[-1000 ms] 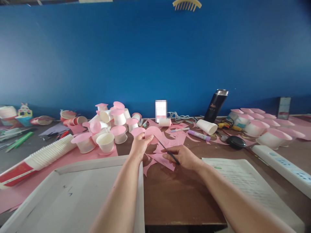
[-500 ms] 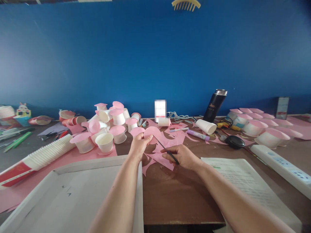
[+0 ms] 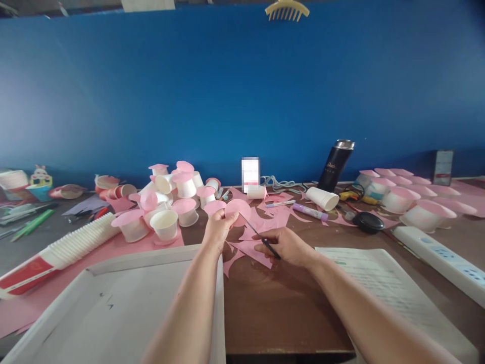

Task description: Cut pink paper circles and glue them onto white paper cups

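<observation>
My left hand (image 3: 220, 226) pinches a round pink paper disc (image 3: 239, 210) by its lower left edge. In my right hand (image 3: 286, 246) is a pair of scissors (image 3: 270, 246) with black handles, fingers wrapped round the grips. The scissors' blades point up and left, their tips at the disc's lower edge; whether they are parted I cannot tell. Another pink disc (image 3: 214, 206) shows just behind my left hand. Cut pink paper scraps (image 3: 253, 251) lie beneath both hands on the brown table (image 3: 280, 313).
White cups topped with pink discs (image 3: 185, 211) cluster at left, more (image 3: 403, 198) at right. A stack of nested paper cups (image 3: 81, 241) lies near a white tray (image 3: 151, 303). Further back stand a phone (image 3: 250, 172) and black flask (image 3: 335, 164). A power strip (image 3: 439, 255) is at right.
The view has tilted slightly. Both hands stay nearly in place, with the disc still in the left and the scissors still in the right.
</observation>
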Tool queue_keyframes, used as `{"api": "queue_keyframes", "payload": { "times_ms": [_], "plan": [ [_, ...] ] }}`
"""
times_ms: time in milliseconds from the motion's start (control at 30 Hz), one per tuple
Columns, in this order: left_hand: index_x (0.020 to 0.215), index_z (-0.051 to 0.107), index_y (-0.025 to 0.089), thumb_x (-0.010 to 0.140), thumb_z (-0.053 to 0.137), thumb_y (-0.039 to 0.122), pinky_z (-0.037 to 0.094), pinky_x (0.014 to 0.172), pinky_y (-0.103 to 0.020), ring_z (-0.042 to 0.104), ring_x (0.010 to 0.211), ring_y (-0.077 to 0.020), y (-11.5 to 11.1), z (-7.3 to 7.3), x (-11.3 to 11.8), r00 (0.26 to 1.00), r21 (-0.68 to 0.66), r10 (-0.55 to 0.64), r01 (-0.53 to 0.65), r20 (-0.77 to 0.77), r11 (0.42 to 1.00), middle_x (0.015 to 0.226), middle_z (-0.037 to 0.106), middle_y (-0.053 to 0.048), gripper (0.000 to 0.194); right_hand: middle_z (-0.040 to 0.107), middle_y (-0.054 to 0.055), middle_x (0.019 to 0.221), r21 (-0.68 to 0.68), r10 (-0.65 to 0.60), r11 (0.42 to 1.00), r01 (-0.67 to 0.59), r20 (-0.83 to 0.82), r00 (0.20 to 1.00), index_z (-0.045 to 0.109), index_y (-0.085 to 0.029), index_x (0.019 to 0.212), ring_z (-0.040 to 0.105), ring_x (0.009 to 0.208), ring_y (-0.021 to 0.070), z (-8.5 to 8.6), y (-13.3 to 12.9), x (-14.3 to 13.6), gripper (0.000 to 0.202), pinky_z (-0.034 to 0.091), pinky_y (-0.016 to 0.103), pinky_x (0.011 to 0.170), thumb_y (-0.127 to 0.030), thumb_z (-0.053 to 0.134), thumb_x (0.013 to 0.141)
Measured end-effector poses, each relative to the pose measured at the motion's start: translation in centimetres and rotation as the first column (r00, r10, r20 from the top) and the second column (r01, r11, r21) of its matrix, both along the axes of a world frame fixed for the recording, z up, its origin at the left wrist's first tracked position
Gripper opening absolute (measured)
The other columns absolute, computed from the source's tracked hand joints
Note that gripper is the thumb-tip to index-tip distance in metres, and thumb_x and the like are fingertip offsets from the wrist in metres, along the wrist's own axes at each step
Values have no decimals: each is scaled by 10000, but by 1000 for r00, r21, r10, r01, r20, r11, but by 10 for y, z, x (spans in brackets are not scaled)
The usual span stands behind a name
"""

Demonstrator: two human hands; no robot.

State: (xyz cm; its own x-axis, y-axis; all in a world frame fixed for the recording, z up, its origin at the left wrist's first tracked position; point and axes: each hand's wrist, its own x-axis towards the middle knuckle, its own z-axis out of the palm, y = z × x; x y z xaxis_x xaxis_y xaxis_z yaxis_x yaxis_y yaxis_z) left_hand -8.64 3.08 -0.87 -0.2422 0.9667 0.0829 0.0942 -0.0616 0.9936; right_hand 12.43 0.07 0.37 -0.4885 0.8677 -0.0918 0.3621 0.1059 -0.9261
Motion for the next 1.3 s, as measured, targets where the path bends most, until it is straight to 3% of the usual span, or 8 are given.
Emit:
{"api": "queue_keyframes", "payload": {
  "times_ms": [133,233,367,467,667,833,900,1300],
  "plan": [
    [744,648,174,651,702,494,356,552,-256,443,538,-117,3,-3,-3,999,12,36,-36,-30,999,602,535,13,338,645,16,635,-9,31,1000,-30,56,998,659,-128,1085,581,562,148,5,5,11,563,436,239,538,-506,739,676],
    [699,626,176,647,704,491,353,556,-256,450,542,-120,3,-1,-2,997,4,56,-56,-55,998,589,526,19,329,668,28,698,140,-103,987,79,173,979,604,-163,1000,596,605,166,6,11,18,488,409,249,546,-508,729,677],
    [695,627,177,644,708,467,352,580,-261,471,576,-129,0,2,3,993,-30,46,-50,-108,998,616,552,22,306,651,23,766,478,-481,836,270,402,779,541,-213,826,585,697,197,1,19,25,393,332,262,560,-527,712,663],
    [697,620,175,655,700,464,337,587,-260,457,586,-128,-3,3,7,990,-23,39,-43,-132,999,610,538,30,302,650,31,812,542,-574,786,298,461,677,526,-215,803,594,743,204,0,23,30,266,309,266,572,-439,649,730],
    [619,539,174,664,698,462,278,550,-250,383,555,-107,-7,4,13,980,-9,19,-22,-197,1000,569,458,50,332,673,90,940,506,-581,797,330,493,647,560,-183,899,626,865,236,4,30,45,211,366,288,654,-357,578,781],
    [642,571,171,645,716,473,330,564,-250,450,572,-126,-5,-2,17,986,-15,-24,22,-167,1000,590,526,32,335,690,117,1006,504,-637,770,390,600,483,554,-204,1079,650,920,303,3,35,54,345,422,362,707,-409,565,801],
    [710,624,165,629,728,469,373,592,-257,511,619,-150,-4,-4,18,991,-10,-60,60,-120,998,655,594,7,332,697,112,1016,526,-653,757,387,602,459,581,-224,1084,654,934,308,4,35,56,318,435,379,727,-379,556,807],
    [675,621,171,578,750,490,394,532,-254,510,545,-139,-6,-6,21,995,-27,-69,67,-66,997,590,575,16,357,725,128,939,482,-556,828,287,632,540,741,-192,863,663,912,278,12,26,44,193,454,326,720,-276,587,783]
  ]
}}
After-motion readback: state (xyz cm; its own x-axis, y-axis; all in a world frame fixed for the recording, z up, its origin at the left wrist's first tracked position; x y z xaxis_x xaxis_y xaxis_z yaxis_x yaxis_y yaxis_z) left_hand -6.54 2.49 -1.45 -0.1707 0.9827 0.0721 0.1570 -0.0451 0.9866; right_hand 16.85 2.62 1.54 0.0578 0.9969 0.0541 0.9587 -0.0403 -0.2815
